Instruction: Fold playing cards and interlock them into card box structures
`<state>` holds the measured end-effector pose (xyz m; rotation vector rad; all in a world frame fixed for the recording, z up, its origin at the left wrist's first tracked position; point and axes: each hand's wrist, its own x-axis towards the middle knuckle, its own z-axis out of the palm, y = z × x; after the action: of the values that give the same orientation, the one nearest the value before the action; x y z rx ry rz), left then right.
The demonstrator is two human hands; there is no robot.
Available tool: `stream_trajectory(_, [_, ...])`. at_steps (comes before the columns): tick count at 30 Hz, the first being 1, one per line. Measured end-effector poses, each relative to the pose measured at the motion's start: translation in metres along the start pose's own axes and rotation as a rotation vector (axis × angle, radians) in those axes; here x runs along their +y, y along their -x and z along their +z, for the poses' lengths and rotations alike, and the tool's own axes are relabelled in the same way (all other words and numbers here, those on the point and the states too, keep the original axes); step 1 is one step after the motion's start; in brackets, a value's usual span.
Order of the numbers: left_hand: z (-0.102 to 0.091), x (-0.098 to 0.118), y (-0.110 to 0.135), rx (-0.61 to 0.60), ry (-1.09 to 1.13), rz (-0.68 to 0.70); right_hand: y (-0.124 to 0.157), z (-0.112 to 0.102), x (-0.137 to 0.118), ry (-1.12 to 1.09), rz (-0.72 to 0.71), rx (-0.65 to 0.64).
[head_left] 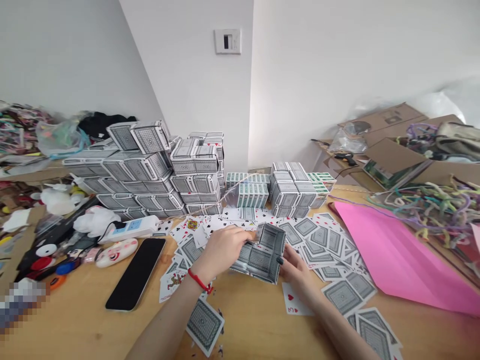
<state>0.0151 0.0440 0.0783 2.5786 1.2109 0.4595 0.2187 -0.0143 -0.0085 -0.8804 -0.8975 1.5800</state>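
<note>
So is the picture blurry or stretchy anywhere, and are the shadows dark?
In the head view, the outer edges look stretched and smeary, like the colourful fuzzy stems at right; a blocky patch hides detail at lower left; the card box looks clearer; light is soft, with only faint shadows on the wooden table.

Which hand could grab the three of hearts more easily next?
Probably the right hand: the three of hearts lies just below it in view, farther from the left hand. Both hands hold the card box.

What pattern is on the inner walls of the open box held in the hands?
The open box shows dark grey card-back pattern inside, best in the head view.
</note>
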Motion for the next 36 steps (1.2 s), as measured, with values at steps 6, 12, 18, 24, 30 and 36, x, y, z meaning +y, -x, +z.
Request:
stream_trajectory(6, [0.006,0.0,-0.001,0.014,0.174,0.002,-0.001,-0.001,-0.008,-0.122,0.078,-0.073])
stream_trajectory(12, [-0.004,0.001,0.0,0.022,0.402,0.007,-0.001,-0.002,-0.009,-0.129,0.017,-0.015])
stream_trajectory(18, [-0.013,-0.014,0.001,-0.02,0.629,-0.142,-0.002,-0.002,-0.013,-0.176,0.024,0.003])
stream_trajectory(24, [0.004,-0.028,-0.001,-0.212,0.846,-0.287,0.0,-0.001,-0.015,-0.175,-0.01,-0.025])
stream_trajectory(30, [0.017,-0.023,-0.006,-0.172,0.811,-0.215,0.001,0.003,-0.017,-0.15,-0.045,-0.032])
stream_trajectory(36, [0.029,-0.021,-0.008,-0.081,0.767,-0.236,0.001,0.005,-0.016,-0.15,0.003,-0.015])
